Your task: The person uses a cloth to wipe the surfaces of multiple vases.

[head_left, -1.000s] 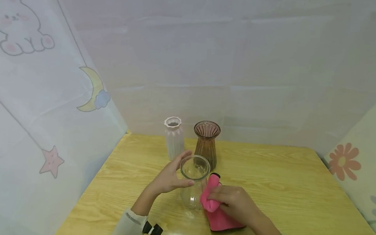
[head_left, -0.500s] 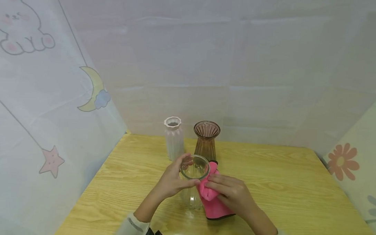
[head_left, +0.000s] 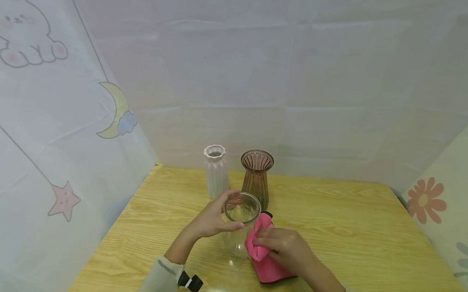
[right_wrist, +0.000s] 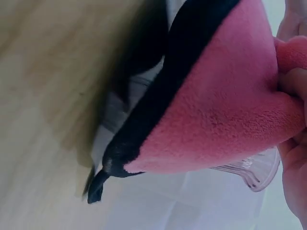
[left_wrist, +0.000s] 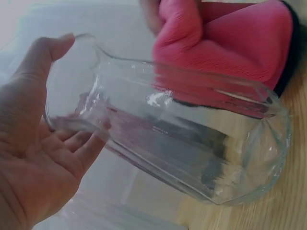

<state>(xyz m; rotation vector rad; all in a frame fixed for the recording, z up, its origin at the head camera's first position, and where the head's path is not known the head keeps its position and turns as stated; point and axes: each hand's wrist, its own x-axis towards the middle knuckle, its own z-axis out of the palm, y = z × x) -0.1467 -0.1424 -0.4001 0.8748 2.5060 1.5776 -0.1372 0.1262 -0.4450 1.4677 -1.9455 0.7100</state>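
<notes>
A clear glass vase (head_left: 236, 242) stands upright near the middle of the table, its round mouth facing up. My left hand (head_left: 211, 218) grips it at the neck, thumb on the near side and fingers round the far side; the left wrist view shows the thumb at the rim of the glass vase (left_wrist: 163, 129). In my right hand (head_left: 290, 251) is a bunched pink cloth (head_left: 270, 269) with black edging, held against the vase's right side. The plush cloth (right_wrist: 216, 110) fills much of the right wrist view and hides part of the vase.
Behind the clear vase stand a ribbed pale pink vase (head_left: 216, 175) and a flared, ribbed brownish-purple glass vase (head_left: 257, 177). The wooden table (head_left: 355, 227) meets a printed cloth backdrop (head_left: 317, 88) at the back and sides.
My right hand slid the pink cloth up the side of the clear vase, then back down partway. My left hand keeps its grip on the neck with only slight shifts.
</notes>
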